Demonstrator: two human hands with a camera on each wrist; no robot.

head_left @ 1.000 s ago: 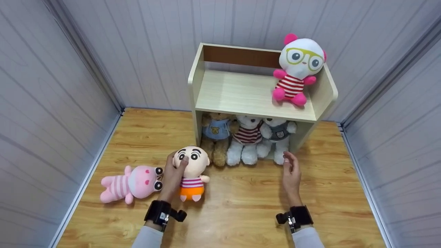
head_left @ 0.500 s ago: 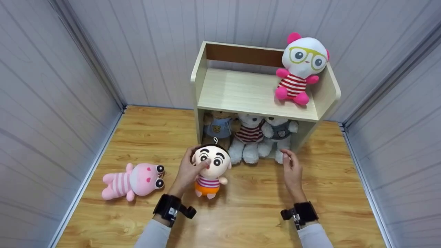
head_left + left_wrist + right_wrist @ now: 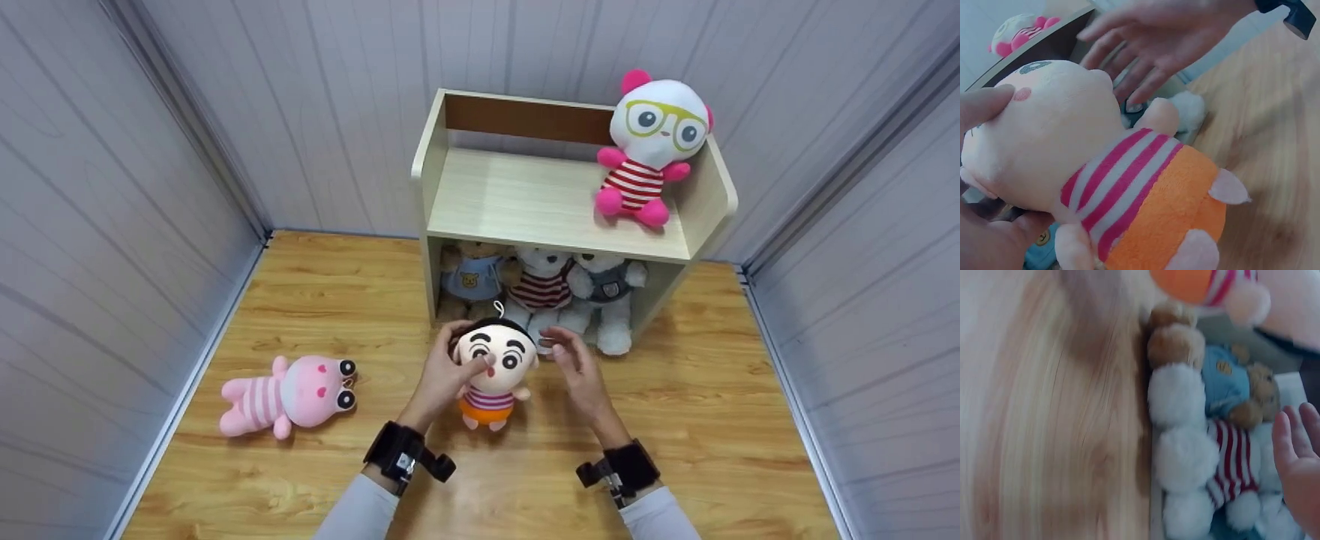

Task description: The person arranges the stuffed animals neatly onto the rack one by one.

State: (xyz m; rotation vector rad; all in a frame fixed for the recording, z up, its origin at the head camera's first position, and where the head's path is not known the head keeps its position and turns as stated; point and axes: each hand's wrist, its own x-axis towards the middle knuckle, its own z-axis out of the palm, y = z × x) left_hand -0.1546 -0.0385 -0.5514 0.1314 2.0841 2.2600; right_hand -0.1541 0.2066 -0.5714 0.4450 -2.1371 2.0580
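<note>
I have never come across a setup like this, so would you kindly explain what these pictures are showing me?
Gladly. There is no robot here, just a person's two bare hands, with black bands on the wrists. The widest picture comes from a camera on the person's head, looking forward and down. The other two come from cameras on the wrists: one shows the doll close up, the other mostly the furry toys.

The left hand grips a doll in an orange-and-striped outfit by its head. The right hand is beside it, fingers open.

On the wood-grain floor lies a pink plush toy. Behind the doll stands a shelf unit, with a panda on top and three furry toys below.
</note>
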